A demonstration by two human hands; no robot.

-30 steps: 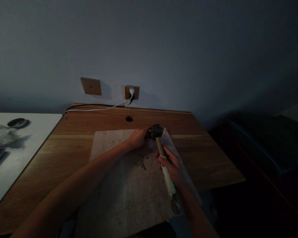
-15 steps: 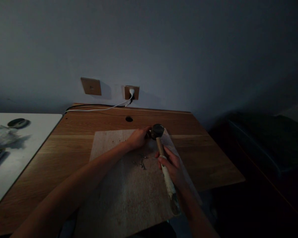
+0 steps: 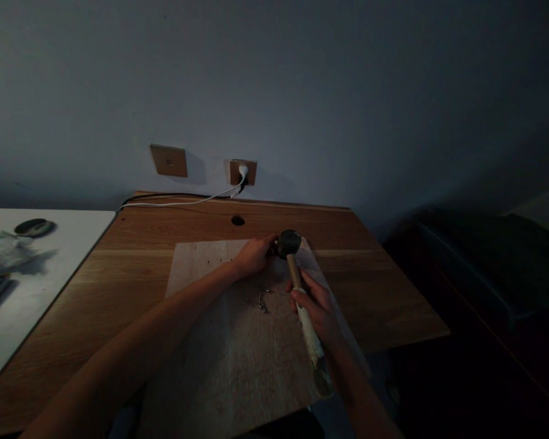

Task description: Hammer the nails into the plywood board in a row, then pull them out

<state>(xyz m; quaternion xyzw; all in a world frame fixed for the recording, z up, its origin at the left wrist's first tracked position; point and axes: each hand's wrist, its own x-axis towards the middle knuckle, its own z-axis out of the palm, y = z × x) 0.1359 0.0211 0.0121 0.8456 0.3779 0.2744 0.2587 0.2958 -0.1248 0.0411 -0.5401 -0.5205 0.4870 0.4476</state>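
Observation:
My right hand point(image 3: 318, 305) is wrapped round the wooden handle of a hammer point(image 3: 308, 332), whose lower part looks pale and worn or wrapped. Its dark, rounded head point(image 3: 288, 242) is over the far right part of a wooden board point(image 3: 238, 372). Right beside that head, my left hand point(image 3: 255, 255) rests low at the board with fingers pinched together. What those fingertips hold is hidden in the dark. Nearer to me, several loose metal nails point(image 3: 262, 302) lie on the board. A row of small dark spots point(image 3: 220, 260) marks its surface left of my left hand.
Beneath the board is a wooden desk point(image 3: 379, 292) with a round cable hole point(image 3: 238, 220). Cables point(image 3: 178, 203) run along its back to a wall socket point(image 3: 243, 172). At left, a white table point(image 3: 73, 244) holds a crumpled clear bag point(image 3: 7, 253) and a dark round object point(image 3: 34, 227).
The hammer's head has shifted very slightly left, towards my left hand. Both hands otherwise keep nearly the same place and grip.

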